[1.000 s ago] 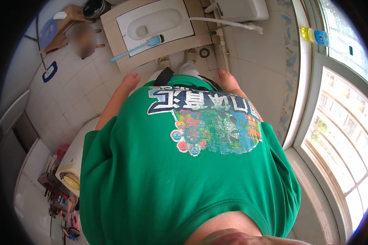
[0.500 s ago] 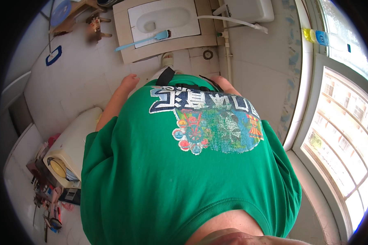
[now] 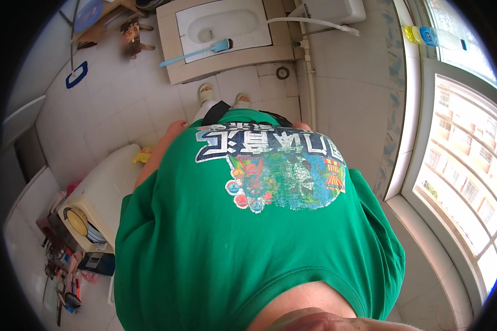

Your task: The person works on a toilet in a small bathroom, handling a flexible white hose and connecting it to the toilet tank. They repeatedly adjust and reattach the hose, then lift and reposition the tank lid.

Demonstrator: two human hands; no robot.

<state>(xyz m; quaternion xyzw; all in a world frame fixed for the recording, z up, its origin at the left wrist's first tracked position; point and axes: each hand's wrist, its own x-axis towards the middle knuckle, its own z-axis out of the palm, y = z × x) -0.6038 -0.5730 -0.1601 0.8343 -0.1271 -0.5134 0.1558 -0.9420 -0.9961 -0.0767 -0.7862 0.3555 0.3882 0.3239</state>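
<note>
At my left side, my left hand [image 3: 176, 127] hangs low beside the green T-shirt [image 3: 237, 237]; its fingers are too small and covered to read. Most of my right hand [image 3: 302, 126] is hidden behind the shirt at my right hip, so its grip does not show. A black strap [image 3: 215, 113] runs at my waist. Beyond my slippered feet [image 3: 205, 94], a light-blue long-handled brush [image 3: 196, 55] lies across the front rim of the white squat toilet [image 3: 257, 39]. Neither hand touches the brush.
A white cistern [image 3: 342, 10] and white hose [image 3: 309, 24] are at the far right. A bottle [image 3: 425, 36] lies by the window [image 3: 458, 160]. To my left are a beige appliance [image 3: 102, 182], a blue floor mop [image 3: 77, 75] and a wooden stool [image 3: 131, 36]. A floor drain [image 3: 282, 73] sits ahead.
Both hands are lower in the picture and more covered by the shirt. Both slippered feet now show beyond the shirt, where one showed clearly before. The view has shifted slightly.
</note>
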